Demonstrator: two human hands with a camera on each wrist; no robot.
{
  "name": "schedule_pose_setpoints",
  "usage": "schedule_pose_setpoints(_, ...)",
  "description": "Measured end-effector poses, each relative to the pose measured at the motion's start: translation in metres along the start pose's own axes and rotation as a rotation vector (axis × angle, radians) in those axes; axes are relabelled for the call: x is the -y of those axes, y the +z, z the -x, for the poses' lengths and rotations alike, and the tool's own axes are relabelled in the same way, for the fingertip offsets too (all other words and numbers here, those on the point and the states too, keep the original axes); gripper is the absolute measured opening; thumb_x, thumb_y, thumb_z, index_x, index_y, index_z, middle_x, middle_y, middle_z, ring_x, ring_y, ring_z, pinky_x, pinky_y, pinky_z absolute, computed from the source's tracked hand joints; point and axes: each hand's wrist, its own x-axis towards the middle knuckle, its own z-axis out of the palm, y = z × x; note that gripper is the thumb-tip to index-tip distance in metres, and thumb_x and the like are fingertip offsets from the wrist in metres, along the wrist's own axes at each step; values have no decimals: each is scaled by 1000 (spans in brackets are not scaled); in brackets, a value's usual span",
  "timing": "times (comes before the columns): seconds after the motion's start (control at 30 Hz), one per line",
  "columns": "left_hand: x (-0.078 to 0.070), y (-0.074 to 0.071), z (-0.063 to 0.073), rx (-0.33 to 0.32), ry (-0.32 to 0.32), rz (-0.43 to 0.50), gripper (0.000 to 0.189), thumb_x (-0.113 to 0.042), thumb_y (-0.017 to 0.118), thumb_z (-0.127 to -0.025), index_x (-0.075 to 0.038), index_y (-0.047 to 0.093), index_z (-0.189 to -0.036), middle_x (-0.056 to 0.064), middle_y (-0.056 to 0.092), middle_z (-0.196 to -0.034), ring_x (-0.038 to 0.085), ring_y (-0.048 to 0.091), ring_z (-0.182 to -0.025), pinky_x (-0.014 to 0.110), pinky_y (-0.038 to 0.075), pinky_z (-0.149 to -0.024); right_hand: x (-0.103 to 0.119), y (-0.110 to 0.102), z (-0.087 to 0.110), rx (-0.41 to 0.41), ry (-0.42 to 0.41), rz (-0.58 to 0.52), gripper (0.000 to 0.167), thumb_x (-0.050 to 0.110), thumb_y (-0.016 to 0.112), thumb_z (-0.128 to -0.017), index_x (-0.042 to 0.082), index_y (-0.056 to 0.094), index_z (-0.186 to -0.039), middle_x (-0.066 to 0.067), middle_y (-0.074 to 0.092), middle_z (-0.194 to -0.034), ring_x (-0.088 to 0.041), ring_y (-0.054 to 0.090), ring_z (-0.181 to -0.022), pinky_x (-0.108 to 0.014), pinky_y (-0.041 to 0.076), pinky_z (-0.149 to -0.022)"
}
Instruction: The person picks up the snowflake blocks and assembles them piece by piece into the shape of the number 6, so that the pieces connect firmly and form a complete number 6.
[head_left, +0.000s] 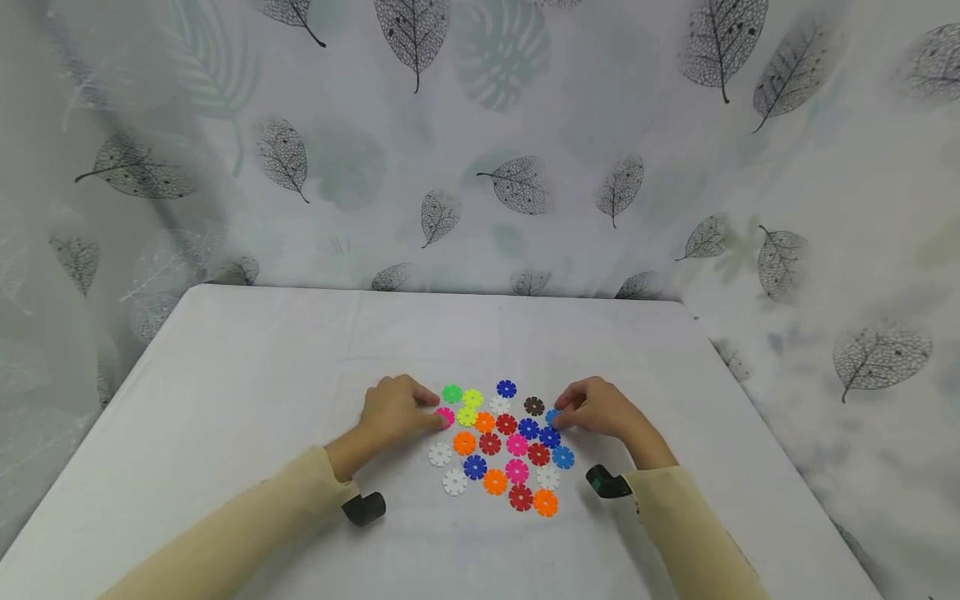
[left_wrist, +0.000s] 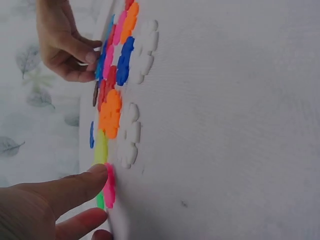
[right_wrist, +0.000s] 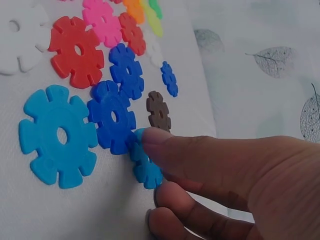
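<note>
Flat notched plastic interlocking discs in many colours lie in a loose patch on the white-covered table. At the patch's left edge, my left hand (head_left: 397, 410) holds a pink disc (left_wrist: 109, 186) between thumb and index finger, close to the tabletop. Next to it lie a green disc (head_left: 452, 393) and a yellow disc (head_left: 467, 416). On the right, my right hand (head_left: 596, 407) pinches a light blue disc (right_wrist: 146, 167), the thumb covering part of it. A dark blue disc (right_wrist: 114, 116), a brown disc (right_wrist: 159, 111) and another light blue disc (right_wrist: 59, 136) lie close by.
Red, orange, pink and white discs fill the middle; an orange disc (head_left: 545, 502) lies at the near side. The white table (head_left: 285, 350) ends before a leaf-print curtain (head_left: 480, 225). Black wrist devices jut from both sleeves.
</note>
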Motion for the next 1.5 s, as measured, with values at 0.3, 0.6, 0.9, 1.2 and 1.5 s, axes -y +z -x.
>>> schedule_pose_setpoints(0.3,-5,5,7,-57,56,-86,32,-35,93,-71,-17,84,-95,-1,67,-94,22,53,-87,41,39,-77,6,4,3,-34,36,49,24,19,88,-79,10,73,-95,-3,62,-82,-22,56,-80,-37,52,-76)
schedule_pose_setpoints(0.6,1,3,10,-35,55,1,25,-29,92,-73,-19,80,-93,-10,68,-81,18,57,-86,45,38,-84,5,9,8,-55,-5,-8,25,15,89,-77,8,70,-91,-4,61,-81,-22,55,-77,-34,50,-70)
schedule_pose_setpoints(0.9,9,-8,16,38,-20,314,11,-14,81,-85,-13,79,-97,-5,70,-80,16,61,-77,33,51,-75,12,12,11,-53,-105,-39,15,18,85,-84,13,72,-91,0,63,-80,-18,60,-76,-32,52,-71)
schedule_pose_setpoints(1.2,-1,-13,26,165,-88,566,19,-21,76,-93,-7,77,-105,2,74,-85,19,69,-78,35,54,-79,47,18,18,-32,-266,-69,13,22,82,-87,17,71,-91,5,66,-85,-15,63,-78,-30,57,-74)
schedule_pose_setpoints(1.5,-13,-17,36,277,-91,686,32,-30,69,-98,-3,71,-115,5,76,-90,19,74,-86,35,49,-77,71,34,22,-68,-429,-207,10,19,79,-90,18,72,-97,7,71,-90,-14,70,-83,-29,58,-78)
